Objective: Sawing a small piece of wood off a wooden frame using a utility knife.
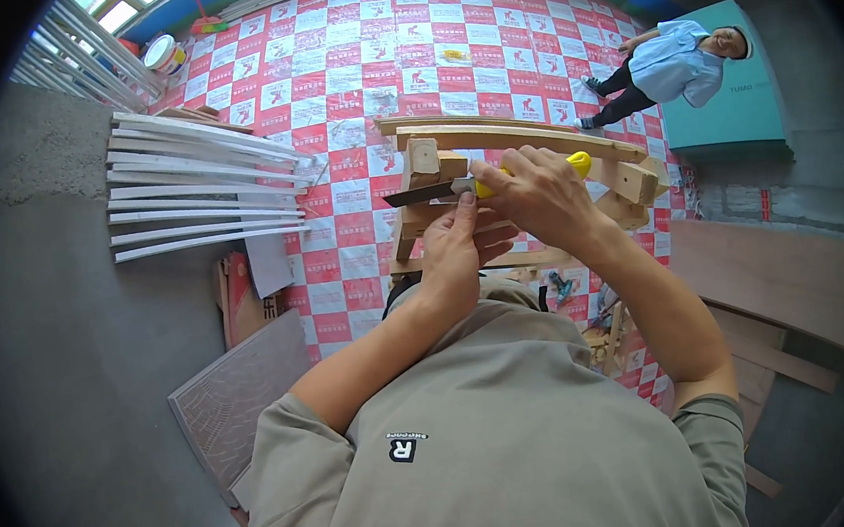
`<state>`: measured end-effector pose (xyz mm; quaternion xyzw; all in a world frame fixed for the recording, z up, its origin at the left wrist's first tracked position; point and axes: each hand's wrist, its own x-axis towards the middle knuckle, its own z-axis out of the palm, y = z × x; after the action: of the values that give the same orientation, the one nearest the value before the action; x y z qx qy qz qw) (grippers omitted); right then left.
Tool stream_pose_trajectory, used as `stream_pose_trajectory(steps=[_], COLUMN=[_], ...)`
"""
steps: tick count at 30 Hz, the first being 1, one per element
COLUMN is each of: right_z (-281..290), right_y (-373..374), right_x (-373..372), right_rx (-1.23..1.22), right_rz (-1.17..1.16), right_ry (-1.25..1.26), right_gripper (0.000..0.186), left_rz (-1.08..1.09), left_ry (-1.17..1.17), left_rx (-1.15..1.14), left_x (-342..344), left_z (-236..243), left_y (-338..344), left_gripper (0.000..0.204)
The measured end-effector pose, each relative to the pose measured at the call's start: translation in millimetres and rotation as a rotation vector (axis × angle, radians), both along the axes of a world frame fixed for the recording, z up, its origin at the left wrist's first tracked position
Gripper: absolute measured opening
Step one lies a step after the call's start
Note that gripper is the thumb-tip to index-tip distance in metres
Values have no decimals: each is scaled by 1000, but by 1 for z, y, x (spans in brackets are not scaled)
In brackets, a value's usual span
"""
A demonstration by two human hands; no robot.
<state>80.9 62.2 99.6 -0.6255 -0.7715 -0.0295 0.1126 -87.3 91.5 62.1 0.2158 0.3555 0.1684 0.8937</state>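
A utility knife (pixel 580 163) with a yellow handle and a long dark blade lies across my right hand (pixel 545 196), whose fingers wrap round the handle. Its blade points left, out over a wooden trestle. My left hand (pixel 450 261) is just below the blade's base, with the thumb against the metal collar and the other fingers partly behind it. Beneath both hands stands the trestle (pixel 521 136), built of pale timber bars and blocks. One squared block end (pixel 422 159) sticks up just beyond the blade.
White strips (pixel 205 187) are stacked at the left. A patterned panel (pixel 243 400) leans at lower left. A person in a light blue shirt (pixel 675 61) stands far right by a teal box (pixel 729 106). A power tool (pixel 561 285) lies below the trestle; boards (pixel 775 283) lean at right.
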Motion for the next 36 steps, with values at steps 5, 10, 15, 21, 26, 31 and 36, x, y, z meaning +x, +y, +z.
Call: stream_pose_trajectory(steps=[5, 10, 15, 21, 26, 31, 36], right_z=[1, 8, 15, 61, 68, 62, 27], right_y=[13, 25, 38, 60, 38, 3, -14], right_x=[17, 27, 37, 102, 57, -5, -23], right_rx=[27, 11, -72, 247, -99, -379, -482], right_rz=[53, 155, 203, -218, -417, -449, -590], right_ry=[0, -59, -100, -79, 131, 628, 1487], right_gripper=[34, 32, 38, 27, 31, 34, 32], left_rz=[11, 76, 131, 162, -7, -64, -170], left_ry=[-55, -98, -86, -223, -325, -324, -214], left_rx=[-93, -190, -188, -109, -138, -165, -81], left_x=[17, 31, 49, 82, 75, 12, -3], left_z=[18, 21, 23, 43, 39, 40, 50], left_y=[2, 3, 3, 29, 2, -8, 5], left_gripper=[46, 48, 51, 57, 68, 69, 67])
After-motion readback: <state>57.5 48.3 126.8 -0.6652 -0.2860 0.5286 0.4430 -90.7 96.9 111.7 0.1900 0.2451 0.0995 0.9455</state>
